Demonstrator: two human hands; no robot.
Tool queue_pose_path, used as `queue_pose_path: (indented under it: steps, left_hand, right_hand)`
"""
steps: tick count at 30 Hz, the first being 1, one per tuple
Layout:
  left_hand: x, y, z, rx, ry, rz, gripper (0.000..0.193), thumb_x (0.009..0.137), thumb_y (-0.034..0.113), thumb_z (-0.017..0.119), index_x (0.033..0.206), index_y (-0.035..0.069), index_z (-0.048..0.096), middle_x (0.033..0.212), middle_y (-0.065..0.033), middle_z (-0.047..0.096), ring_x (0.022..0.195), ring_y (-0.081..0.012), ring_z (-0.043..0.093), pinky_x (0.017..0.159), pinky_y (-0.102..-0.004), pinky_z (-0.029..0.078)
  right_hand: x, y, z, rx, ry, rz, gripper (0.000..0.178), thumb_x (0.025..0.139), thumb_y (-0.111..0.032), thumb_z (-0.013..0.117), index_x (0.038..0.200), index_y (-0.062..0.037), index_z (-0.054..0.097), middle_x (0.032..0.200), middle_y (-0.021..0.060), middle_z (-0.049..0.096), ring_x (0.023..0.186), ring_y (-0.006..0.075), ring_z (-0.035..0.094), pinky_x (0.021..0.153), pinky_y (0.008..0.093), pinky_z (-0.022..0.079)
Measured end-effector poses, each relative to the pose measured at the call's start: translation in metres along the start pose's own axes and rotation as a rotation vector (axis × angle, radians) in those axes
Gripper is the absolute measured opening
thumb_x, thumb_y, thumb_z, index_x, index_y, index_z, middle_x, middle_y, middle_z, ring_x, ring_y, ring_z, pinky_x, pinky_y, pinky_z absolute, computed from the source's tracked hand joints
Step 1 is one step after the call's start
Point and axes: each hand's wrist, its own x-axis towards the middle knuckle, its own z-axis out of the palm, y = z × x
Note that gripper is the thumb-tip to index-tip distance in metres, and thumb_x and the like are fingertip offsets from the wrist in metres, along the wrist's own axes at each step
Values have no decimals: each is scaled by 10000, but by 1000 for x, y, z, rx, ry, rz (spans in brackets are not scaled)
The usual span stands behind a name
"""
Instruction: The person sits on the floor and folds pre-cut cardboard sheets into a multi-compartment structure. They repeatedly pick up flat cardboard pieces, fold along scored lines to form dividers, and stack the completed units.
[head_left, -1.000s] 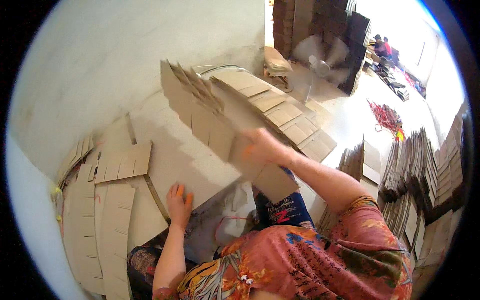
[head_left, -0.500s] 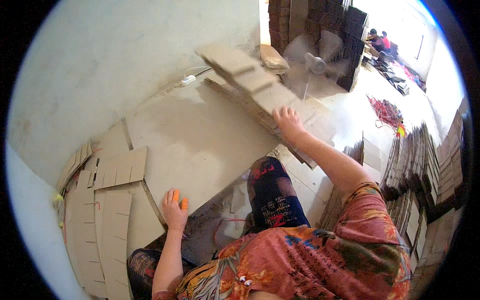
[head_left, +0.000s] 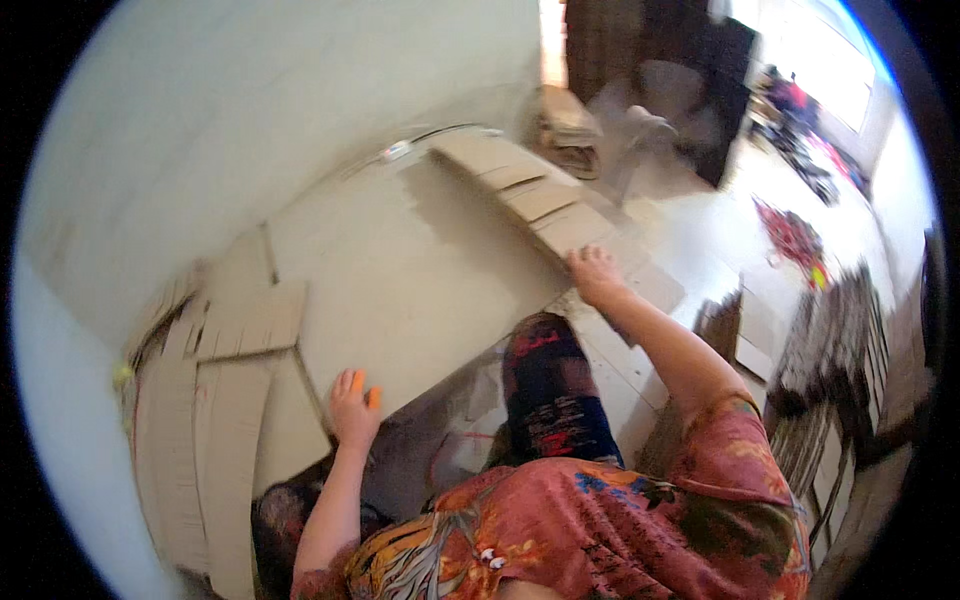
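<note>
Far left: flat cardboard blanks (head_left: pixel 215 420) lie on the floor (head_left: pixel 700 230) along the pale wall (head_left: pixel 200 120), slotted flaps visible, overlapping one another.

Left hand (head_left: pixel 352 408): fingers spread and pressed flat on the near left corner of the large cardboard sheet (head_left: pixel 410 280); it grips nothing, only pins the edge. It has stayed on this corner for the last second.

Centre: the large sheet now lies spread flat in front of the knees. A second ago its flapped portion stood raised and tilted; it has since swung down and away. Judgement: unfolding of this blank looks nearly complete.

Right hand (head_left: pixel 596 274): arm extended, palm down, fingers loosely open on the flapped edge (head_left: pixel 530 195) at the sheet's far right side, pressing rather than clasping.

Right: stacked cardboard bundles (head_left: pixel 840 340) stand near; a fan (head_left: pixel 640 120), blurred, beyond.
</note>
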Motion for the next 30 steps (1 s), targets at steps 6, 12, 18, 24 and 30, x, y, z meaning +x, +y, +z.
queue_pose_path:
  steps: [6, 12, 18, 24, 30]
  left_hand:
    - [9, 15, 5, -1, 83, 60, 383, 817, 198, 582, 1130, -17, 531, 1233, -165, 486, 1175, -334, 419, 983, -420, 341]
    - [6, -15, -1, -123, 11, 55, 349, 797, 188, 594, 1099, 14, 564, 1165, -144, 539, 1093, -328, 481, 925, -402, 399]
    - [58, -75, -35, 73, 163, -61, 437, 772, 168, 625, 1162, -8, 534, 1285, -148, 456, 1152, -337, 438, 959, -419, 372]
    - [116, -147, -37, -27, -34, -245, 429, 829, 133, 572, 1242, 41, 498, 1305, -154, 466, 1182, -331, 443, 986, -384, 368]
    - [139, -190, -51, -398, 33, -285, 252, 884, 119, 491, 1085, 31, 616, 1065, -108, 614, 986, -230, 556, 880, -342, 422]
  right_hand:
    - [-53, -57, -8, 375, 415, -272, 597, 740, -66, 620, 1297, -22, 408, 1338, 249, 385, 1244, 431, 344, 1024, 476, 308]
    - [-110, -156, 3, 830, 428, -688, 308, 777, -15, 623, 1080, 21, 579, 1080, 217, 578, 1030, 380, 544, 883, 390, 450]
    - [-111, -156, 7, 978, 255, -529, 227, 756, -3, 599, 981, 28, 607, 856, 184, 625, 762, 340, 624, 658, 373, 510]
    - [-103, -159, 23, 909, 298, -583, 144, 774, -80, 586, 905, -29, 622, 728, 153, 599, 660, 343, 598, 560, 403, 492]
    - [-100, -164, 20, 876, 286, -670, 108, 763, -139, 573, 800, -39, 561, 704, 148, 580, 650, 336, 602, 553, 420, 487]
